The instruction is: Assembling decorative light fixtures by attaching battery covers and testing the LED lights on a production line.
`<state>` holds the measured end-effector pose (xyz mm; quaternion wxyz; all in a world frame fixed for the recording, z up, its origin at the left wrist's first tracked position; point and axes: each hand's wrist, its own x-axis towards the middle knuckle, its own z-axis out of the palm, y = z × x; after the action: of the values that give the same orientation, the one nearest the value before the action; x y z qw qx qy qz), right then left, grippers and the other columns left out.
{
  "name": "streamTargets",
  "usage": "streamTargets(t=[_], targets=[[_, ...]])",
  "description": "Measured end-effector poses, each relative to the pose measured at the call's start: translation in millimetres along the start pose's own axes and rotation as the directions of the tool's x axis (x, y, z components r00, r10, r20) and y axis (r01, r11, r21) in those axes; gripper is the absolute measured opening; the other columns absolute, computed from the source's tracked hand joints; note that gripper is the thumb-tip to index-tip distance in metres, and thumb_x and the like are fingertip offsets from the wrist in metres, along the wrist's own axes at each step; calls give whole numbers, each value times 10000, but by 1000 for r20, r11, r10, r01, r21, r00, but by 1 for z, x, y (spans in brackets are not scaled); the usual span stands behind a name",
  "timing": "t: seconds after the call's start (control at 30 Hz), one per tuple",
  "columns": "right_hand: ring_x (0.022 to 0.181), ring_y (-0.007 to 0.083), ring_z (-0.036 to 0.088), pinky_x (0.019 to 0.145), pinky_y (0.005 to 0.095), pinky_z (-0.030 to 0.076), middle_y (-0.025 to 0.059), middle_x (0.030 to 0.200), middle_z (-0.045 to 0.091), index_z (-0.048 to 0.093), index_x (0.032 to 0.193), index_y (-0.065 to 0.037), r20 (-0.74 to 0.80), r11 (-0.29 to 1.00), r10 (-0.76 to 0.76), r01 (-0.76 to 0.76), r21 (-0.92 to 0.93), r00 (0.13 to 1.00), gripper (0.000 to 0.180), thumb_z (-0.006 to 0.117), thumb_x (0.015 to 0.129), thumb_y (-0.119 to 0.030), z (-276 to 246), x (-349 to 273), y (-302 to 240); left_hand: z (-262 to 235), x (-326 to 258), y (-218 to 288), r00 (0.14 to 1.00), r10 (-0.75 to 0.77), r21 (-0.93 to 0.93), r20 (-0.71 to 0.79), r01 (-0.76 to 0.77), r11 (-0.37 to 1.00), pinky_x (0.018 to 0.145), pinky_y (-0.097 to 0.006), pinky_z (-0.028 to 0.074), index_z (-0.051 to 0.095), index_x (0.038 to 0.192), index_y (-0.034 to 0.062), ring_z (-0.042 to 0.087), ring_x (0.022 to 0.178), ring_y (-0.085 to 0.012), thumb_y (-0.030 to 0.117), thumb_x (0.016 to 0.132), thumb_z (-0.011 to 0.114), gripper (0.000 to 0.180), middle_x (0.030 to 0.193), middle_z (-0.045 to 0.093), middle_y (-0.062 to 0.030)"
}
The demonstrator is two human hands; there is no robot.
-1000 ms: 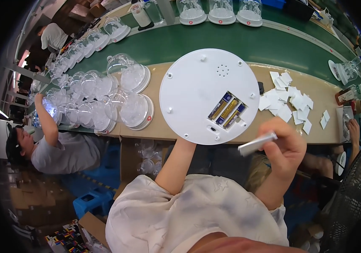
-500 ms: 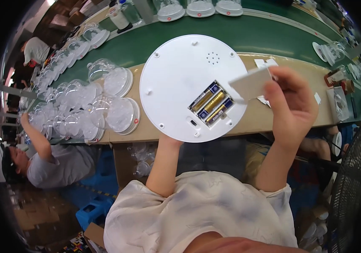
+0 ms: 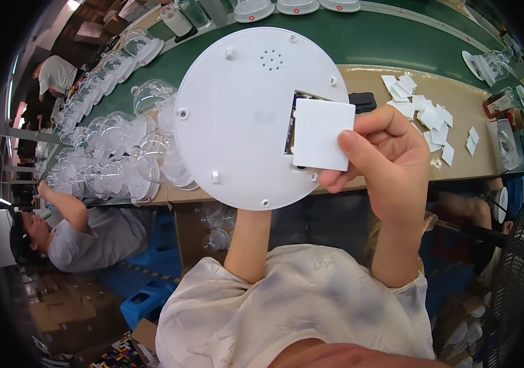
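A round white base (image 3: pixel 237 135) with small posts, screw holes and a cluster of speaker holes is held up over the bench, underside facing me. My left hand (image 3: pixel 254 216) supports it from behind; its fingers are hidden by the base, and just the wrist and forearm show. Between thumb and fingers, my right hand (image 3: pixel 391 156) pinches a square white battery cover (image 3: pixel 320 135). The cover lies over most of the battery compartment (image 3: pixel 289 132), whose left and top edges remain uncovered. Most of the batteries are hidden behind it.
Loose white covers (image 3: pixel 436 122) lie piled on the brown bench top, near a black object (image 3: pixel 362 102). Clear domes on white bases (image 3: pixel 109 147) crowd the left side. A green belt (image 3: pixel 397 46) runs behind. A co-worker (image 3: pixel 96 236) sits at left; a fan (image 3: pixel 519 264) stands at right.
The base has turned and shifted left and upward. My right hand has brought the cover from beside the compartment onto it, hiding the batteries. The loose covers on the bench are now in view.
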<state>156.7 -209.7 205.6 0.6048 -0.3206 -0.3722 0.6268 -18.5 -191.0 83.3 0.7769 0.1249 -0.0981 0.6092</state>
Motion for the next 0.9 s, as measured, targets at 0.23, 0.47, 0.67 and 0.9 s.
streamTargets(t=[0.23, 0.47, 0.67, 0.9], targets=[[607, 250, 695, 516, 318, 614, 211, 806, 673, 538, 941, 84, 9, 999, -8, 8, -31, 1000, 86, 594, 889, 43, 7, 4, 3, -12, -7, 12, 998, 24, 239, -62, -9, 971, 1056, -460, 428, 323, 1459, 70, 467, 1287, -327, 518, 961, 430, 678, 1436, 425, -172], [572, 242, 686, 465, 303, 581, 194, 793, 676, 561, 916, 68, -7, 996, 88, -89, -29, 996, 77, 611, 895, 13, 9, 5, 8, -21, -17, 23, 959, 190, 497, -212, -62, 865, 1046, -449, 443, 358, 1440, 51, 487, 1267, -330, 505, 953, 473, 676, 1406, 459, -180], [670, 87, 589, 613, 203, 477, 53, 822, 642, 650, 864, 38, 6, 959, -190, 187, -214, 982, 74, 714, 837, 15, 5, 10, 21, 1, -11, 15, 954, 207, 604, -216, -37, 797, 1085, -460, 398, 279, 1484, 97, 400, 1345, -302, 499, 983, 401, 654, 1487, 357, -155], [808, 93, 527, 739, 223, 434, 23, 882, 569, 617, 945, 19, -8, 901, -232, 212, -380, 973, 151, 704, 824, 47, -3, 7, 35, 2, -8, 9, 950, 220, 586, -223, -50, 808, 1103, -466, 373, 246, 1505, 113, 368, 1367, -306, 608, 950, 393, 757, 1519, 314, -138]])
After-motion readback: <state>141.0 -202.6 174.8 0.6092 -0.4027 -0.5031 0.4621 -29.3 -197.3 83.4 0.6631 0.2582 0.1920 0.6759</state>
